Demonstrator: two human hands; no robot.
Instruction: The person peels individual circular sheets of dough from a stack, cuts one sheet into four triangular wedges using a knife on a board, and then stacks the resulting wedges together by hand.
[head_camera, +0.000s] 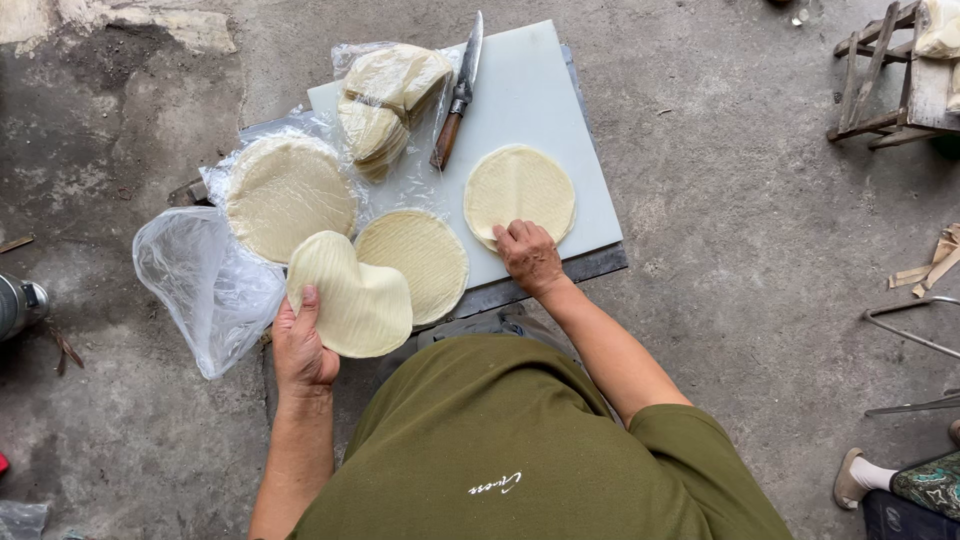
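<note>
Left hand (303, 345) grips a bent stack of flatbreads (350, 295), thumb on top. Right hand (529, 256) reaches far, fingers curled narrow, pressing the lone flatbread (519, 190) on the white board (530, 95).

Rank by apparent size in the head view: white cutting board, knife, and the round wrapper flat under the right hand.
1. White cutting board, clearly largest.
2. Round wrapper under the right hand.
3. Knife: longer than the wrapper, but far narrower.

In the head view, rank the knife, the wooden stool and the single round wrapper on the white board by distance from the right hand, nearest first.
1. Single round wrapper, on the white board, touched by the right hand.
2. Knife, farther up the board, left of the hand.
3. Wooden stool, far off at the upper right.
</note>
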